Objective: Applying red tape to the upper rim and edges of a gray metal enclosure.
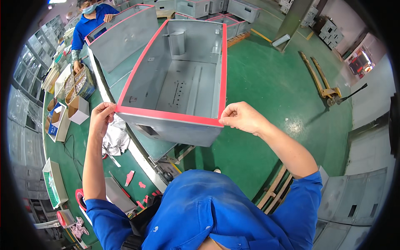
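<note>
A grey open-topped metal cabinet (179,132) rests in front of me on the work line, its rim edged with red tape. Along the near rim runs a strip of red tape (168,115), reaching from corner to corner. At its left end my left hand (102,118) is closed in a pinch on the tape. My right hand (243,118) pinches the tape at the near right corner, thumb and forefinger together. Inside the cabinet, a bracket (177,43) stands at the far wall, and small holes show in the bottom panel.
Another red-edged cabinet (121,39) stands farther along the line, beside a co-worker (89,27) reaching into a parts bin (79,81). Red tape rolls (80,199) and scraps (130,178) lie at my left. A yellow pallet jack (323,81) and a wooden pallet (273,189) are at right.
</note>
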`<state>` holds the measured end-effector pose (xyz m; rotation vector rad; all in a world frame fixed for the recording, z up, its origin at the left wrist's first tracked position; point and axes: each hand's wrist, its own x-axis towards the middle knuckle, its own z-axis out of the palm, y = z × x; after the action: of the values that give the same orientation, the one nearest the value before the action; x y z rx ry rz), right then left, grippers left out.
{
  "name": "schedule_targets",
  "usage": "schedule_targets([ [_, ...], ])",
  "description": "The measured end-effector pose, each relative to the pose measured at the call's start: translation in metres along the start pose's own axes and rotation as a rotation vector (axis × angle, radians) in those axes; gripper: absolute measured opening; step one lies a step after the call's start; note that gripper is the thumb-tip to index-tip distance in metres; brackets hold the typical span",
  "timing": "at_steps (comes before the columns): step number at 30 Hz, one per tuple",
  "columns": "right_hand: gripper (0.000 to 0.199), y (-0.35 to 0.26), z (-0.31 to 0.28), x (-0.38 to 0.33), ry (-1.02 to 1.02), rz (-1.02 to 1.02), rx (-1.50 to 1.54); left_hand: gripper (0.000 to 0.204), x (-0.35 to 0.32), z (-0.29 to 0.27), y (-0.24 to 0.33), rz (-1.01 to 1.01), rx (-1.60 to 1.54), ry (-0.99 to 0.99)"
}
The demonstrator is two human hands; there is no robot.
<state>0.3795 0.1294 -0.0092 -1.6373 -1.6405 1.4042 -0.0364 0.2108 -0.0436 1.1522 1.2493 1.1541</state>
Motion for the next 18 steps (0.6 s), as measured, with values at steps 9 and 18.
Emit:
schedule_targets([
  [9,0.015,-0.0014,-0.0008,0.0006,-0.007,-0.01,-0.005,0.007,0.0001,-0.0003,-0.0018,0.005,-0.023,0.004],
  [18,0.014,-0.0009,-0.0008,0.0009,-0.004,-0.016,0.0,0.006,-0.0007,-0.0003,-0.0032,0.004,-0.05,0.004],
])
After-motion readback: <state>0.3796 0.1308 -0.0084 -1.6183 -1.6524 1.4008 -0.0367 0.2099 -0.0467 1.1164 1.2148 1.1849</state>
